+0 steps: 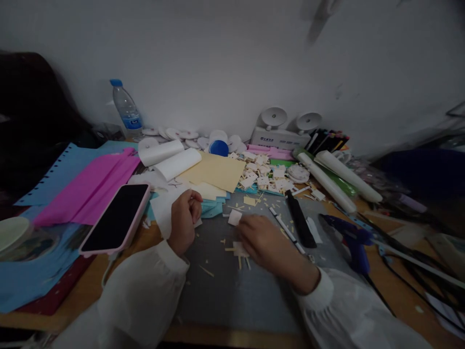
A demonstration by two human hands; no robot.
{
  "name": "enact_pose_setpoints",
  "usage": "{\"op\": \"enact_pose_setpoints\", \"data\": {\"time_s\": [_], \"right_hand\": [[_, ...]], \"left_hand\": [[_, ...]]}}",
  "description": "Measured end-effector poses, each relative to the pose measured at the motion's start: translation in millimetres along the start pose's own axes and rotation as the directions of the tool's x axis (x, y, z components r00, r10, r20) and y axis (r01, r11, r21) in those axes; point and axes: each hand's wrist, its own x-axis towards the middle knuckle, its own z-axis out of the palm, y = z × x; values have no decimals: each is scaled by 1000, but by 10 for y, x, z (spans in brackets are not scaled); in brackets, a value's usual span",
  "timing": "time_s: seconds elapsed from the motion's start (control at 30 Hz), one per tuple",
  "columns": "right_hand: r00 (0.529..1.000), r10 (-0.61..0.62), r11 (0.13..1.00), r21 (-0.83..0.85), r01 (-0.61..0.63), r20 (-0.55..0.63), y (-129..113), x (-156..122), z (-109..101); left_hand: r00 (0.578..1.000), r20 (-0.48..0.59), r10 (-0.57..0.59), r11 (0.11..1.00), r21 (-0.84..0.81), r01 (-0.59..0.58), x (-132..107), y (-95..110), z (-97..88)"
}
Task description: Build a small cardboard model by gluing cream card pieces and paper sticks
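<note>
My left hand (186, 218) is closed, its fingers curled in above the left part of the grey cutting mat (225, 295). The corner of a small pale piece (198, 222) shows below that hand, and what its fingers hold is hidden. To the right, my right hand (262, 241) reaches over the mat with bent fingers pressed together; its fingertips are hidden and slightly blurred. Beside its knuckles lies a small white card square (235, 217). Just under its fingers is another square with thin strips (240, 249) sticking out from its sides.
A pile of small white squares with strips (261, 172) lies behind the mat. At right are a black-cased tool (301, 220), a white pen (286, 230) and a blue glue gun (350, 237) with cables. A phone (118, 218), coloured sheets (87, 184) and a bottle (127, 106) are at left.
</note>
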Motion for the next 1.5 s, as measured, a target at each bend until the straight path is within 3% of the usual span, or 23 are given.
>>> {"op": "enact_pose_setpoints", "data": {"time_s": [0.1,0.23,0.53,0.7,0.77,0.87,0.97,1.03,1.13,1.2,1.37,1.5], "right_hand": [[985,145,987,-55,-150,-88,309,-1,51],[971,203,974,-76,-214,-128,526,77,168],[962,197,978,-29,-206,-188,530,222,225],[942,209,975,131,-180,-261,496,3,163],[928,225,948,286,-138,-296,428,-110,158],[904,294,809,584,-62,-311,292,-244,172],[904,337,689,724,-46,-263,185,-311,182],[910,336,650,759,-37,-244,157,-328,183],[912,335,624,781,-26,-237,172,-339,188],[908,350,611,790,-35,-230,195,-349,192],[896,374,609,792,-45,-237,197,-380,168],[902,354,621,783,-27,-249,161,-380,131]], "left_hand": [[1000,5,5,1000,6,-5,-8,-5,-4],[1000,3,13,1000,18,-13,-5,-19,-14],[999,24,45,996,73,-47,0,-55,-35],[994,90,55,991,120,-65,-26,-59,-35],[983,171,58,979,185,-90,-64,-48,-16],[916,395,70,911,348,-220,-143,-29,27],[769,634,81,826,389,-407,-220,-33,65],[682,729,57,804,372,-464,-251,-53,78],[625,781,-9,805,376,-458,-259,-93,77],[631,776,-16,810,380,-448,-250,-112,72],[700,714,-1,809,412,-419,-234,-88,83],[720,693,32,813,401,-422,-237,-56,105]]}}
